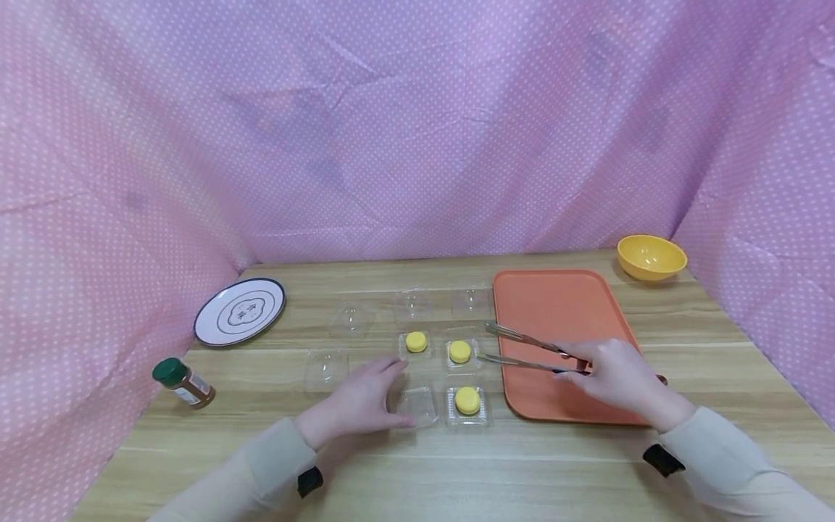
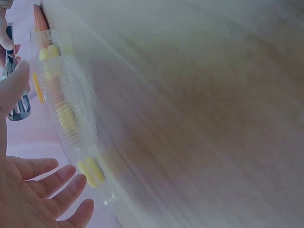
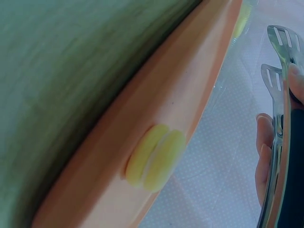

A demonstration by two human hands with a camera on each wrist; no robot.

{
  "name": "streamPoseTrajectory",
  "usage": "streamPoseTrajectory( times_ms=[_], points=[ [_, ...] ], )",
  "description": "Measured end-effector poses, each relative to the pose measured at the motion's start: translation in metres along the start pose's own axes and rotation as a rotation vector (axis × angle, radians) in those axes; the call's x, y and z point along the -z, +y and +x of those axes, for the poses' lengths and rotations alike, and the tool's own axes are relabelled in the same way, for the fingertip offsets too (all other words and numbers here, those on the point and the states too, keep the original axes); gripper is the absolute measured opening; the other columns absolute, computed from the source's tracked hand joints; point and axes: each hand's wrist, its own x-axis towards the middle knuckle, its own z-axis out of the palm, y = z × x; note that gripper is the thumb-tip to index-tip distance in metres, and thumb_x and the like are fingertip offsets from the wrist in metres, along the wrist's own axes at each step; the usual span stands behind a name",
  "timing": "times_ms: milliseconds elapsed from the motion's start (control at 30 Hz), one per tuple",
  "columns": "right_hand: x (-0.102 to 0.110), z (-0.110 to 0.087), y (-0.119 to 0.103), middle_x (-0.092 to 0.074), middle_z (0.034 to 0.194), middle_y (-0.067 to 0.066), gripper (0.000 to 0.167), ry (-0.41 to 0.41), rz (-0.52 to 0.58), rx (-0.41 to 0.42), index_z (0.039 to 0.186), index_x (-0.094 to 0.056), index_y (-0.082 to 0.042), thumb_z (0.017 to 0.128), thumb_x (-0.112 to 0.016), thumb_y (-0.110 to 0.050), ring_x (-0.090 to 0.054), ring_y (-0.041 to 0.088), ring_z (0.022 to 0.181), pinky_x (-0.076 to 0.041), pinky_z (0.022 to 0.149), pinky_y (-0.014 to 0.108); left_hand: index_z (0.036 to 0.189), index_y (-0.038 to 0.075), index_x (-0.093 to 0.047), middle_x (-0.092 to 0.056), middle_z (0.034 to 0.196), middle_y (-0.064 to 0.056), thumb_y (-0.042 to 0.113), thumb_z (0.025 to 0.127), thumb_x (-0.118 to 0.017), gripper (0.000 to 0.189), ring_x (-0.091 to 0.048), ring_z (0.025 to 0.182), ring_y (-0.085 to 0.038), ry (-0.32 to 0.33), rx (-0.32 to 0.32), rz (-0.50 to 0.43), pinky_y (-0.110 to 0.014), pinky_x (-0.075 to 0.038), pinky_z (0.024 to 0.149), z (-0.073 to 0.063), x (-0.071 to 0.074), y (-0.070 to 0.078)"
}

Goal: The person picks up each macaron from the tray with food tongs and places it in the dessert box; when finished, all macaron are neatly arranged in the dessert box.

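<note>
gripping the metal tongs point(image 1: 527, 338) now, my right hand point(image 1: 615, 371) has its fingers curled round the dark handles, and the slotted tips stand apart, poking past the left edge of the orange tray point(image 1: 554, 304). the lower tip is just beside the middle macaron point(image 1: 459, 351). over to my left hand point(image 1: 362, 402): fingers spread wide, thumb well apart, right at the edge of a thin clear case point(image 1: 420, 404); touching or not, i can't tell. the back macaron point(image 1: 416, 342) sits beyond those fingers, the front macaron point(image 1: 467, 400) off to the right of my thumb, each of the three in its own ridged see-through case. smooth yellow discs, these, with a pale seam round the waist. one more, the tray macaron point(image 3: 156, 157), lies on the matte, raised-rim orange tray. glossy clear lids point(image 1: 352, 319) with domed centres rest on the wood-grain bench point(image 1: 522, 471).
</note>
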Motion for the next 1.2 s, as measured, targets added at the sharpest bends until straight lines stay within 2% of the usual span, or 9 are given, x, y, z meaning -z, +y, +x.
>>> streamPoseTrajectory(
  times_ms=[200, 433, 700, 867, 1033, 1200],
  points=[
    [0.0, -0.002, 0.0, -0.059, 0.066, -0.012, 0.039, 0.01, -0.01, 0.003, 0.104, -0.073, -0.009, 0.067, -0.084, -0.019, -0.039, -0.006, 0.052, -0.036, 0.043, 0.015, 0.134, -0.002, -0.049, -0.051, 0.134, -0.017, 0.052, 0.07, -0.077, 0.089, -0.049, 0.123, -0.034, -0.013, -0.004, 0.02, -0.049, -0.042, 0.103, 0.0, -0.002, -0.001],
    [0.003, -0.004, -0.001, -0.058, 0.064, -0.014, 0.04, 0.003, -0.012, -0.002, 0.106, -0.073, -0.01, 0.069, -0.084, -0.021, -0.037, -0.005, 0.051, -0.031, 0.042, 0.017, 0.13, -0.001, -0.053, -0.055, 0.129, -0.012, 0.051, 0.072, -0.076, 0.081, -0.054, 0.116, -0.027, -0.005, -0.066, 0.046, -0.043, -0.046, 0.099, 0.0, -0.002, -0.001],
    [0.003, -0.009, 0.004, -0.055, 0.063, -0.016, 0.043, 0.009, -0.004, -0.01, 0.109, -0.072, -0.009, 0.069, -0.084, -0.022, -0.032, -0.005, 0.049, -0.029, 0.041, 0.017, 0.129, -0.001, -0.055, -0.054, 0.133, -0.016, 0.046, 0.076, -0.075, 0.073, -0.052, 0.121, -0.032, -0.035, -0.086, 0.052, -0.046, -0.043, 0.103, -0.001, -0.003, -0.002],
    [0.005, -0.013, 0.007, -0.051, 0.062, -0.018, 0.044, 0.043, -0.001, -0.002, 0.108, -0.072, -0.009, 0.068, -0.084, -0.02, -0.032, -0.006, 0.049, -0.029, 0.042, 0.016, 0.128, 0.0, -0.056, -0.056, 0.13, -0.014, 0.044, 0.076, -0.075, 0.071, -0.055, 0.118, -0.028, -0.037, -0.104, 0.064, -0.043, -0.045, 0.1, -0.001, -0.002, -0.002],
    [0.008, -0.018, 0.011, -0.049, 0.063, -0.019, 0.044, 0.046, 0.008, -0.021, 0.109, -0.071, -0.007, 0.069, -0.083, -0.019, -0.034, -0.006, 0.052, -0.031, 0.045, 0.016, 0.128, -0.002, -0.055, -0.058, 0.124, -0.01, 0.04, 0.076, -0.077, 0.07, -0.058, 0.11, -0.021, -0.042, -0.126, 0.037, -0.038, -0.048, 0.097, 0.0, -0.002, -0.001],
    [0.012, -0.025, 0.018, -0.049, 0.063, -0.018, 0.043, 0.078, 0.007, -0.052, 0.106, -0.072, -0.008, 0.067, -0.084, -0.019, -0.037, -0.006, 0.054, -0.034, 0.048, 0.017, 0.13, -0.003, -0.053, -0.057, 0.123, -0.009, 0.037, 0.076, -0.077, 0.071, -0.057, 0.108, -0.018, -0.065, -0.12, -0.011, -0.035, -0.049, 0.095, 0.0, -0.003, -0.002]
  ],
)
